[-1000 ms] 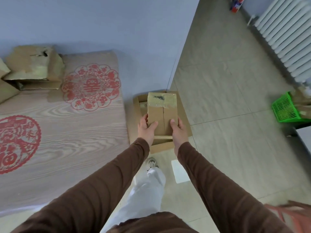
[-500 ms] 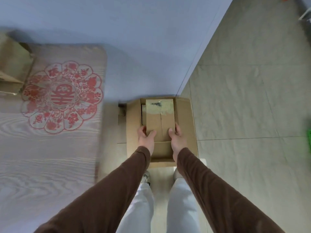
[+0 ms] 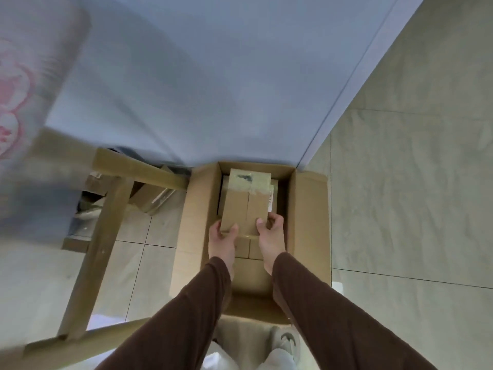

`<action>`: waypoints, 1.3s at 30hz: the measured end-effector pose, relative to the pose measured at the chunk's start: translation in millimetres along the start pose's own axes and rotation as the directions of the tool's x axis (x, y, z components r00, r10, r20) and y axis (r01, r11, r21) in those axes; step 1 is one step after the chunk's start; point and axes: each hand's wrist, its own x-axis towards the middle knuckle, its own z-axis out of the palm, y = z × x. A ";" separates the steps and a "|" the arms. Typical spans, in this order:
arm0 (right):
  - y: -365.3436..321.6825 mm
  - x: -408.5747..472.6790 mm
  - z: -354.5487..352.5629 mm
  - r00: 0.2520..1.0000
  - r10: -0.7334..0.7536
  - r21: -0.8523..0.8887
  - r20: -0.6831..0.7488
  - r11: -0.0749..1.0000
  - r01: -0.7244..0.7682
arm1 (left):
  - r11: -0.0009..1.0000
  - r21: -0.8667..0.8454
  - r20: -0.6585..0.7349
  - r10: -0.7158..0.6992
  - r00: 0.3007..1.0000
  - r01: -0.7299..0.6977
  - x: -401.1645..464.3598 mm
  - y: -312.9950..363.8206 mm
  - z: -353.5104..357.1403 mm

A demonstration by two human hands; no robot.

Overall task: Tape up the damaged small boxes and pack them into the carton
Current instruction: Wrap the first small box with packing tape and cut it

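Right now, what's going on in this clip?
A person is lowering a taped small box into an open carton on the floor by the wall. The left hand and right hand both hold its near end. Other boxes already lie inside the carton beneath it.

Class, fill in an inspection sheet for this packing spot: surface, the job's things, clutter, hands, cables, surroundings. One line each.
Surface: pale tiled floor; the carton stands on it.
Job's things: open carton against the wall; small box, taped at its far end, held inside it over other boxes.
Clutter: cardboard pieces under the wooden table frame.
Hands: left hand and right hand each grip the small box's near end.
Cables: nothing seen.
Surroundings: blue-grey wall; blurred table top with red pattern.
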 end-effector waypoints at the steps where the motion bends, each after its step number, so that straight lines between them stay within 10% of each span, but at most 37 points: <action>1: 8.8 17.4 2.3 1.000 -0.002 -0.012 0.017 1.000 0.003 | 1.000 -0.019 -0.009 -0.005 1.000 0.005 19.1 -9.5 3.4; 24: 70.6 163.2 60.4 0.986 0.023 -0.215 0.168 0.976 0.014 | 0.978 -0.173 -0.092 -0.136 0.986 0.119 217.5 -65.6 23.7; 39: -68.2 -86.5 -6.5 0.990 0.011 -0.269 0.137 0.963 0.026 | 0.999 -0.040 0.008 0.000 1.000 0.000 -75.6 43.4 -7.8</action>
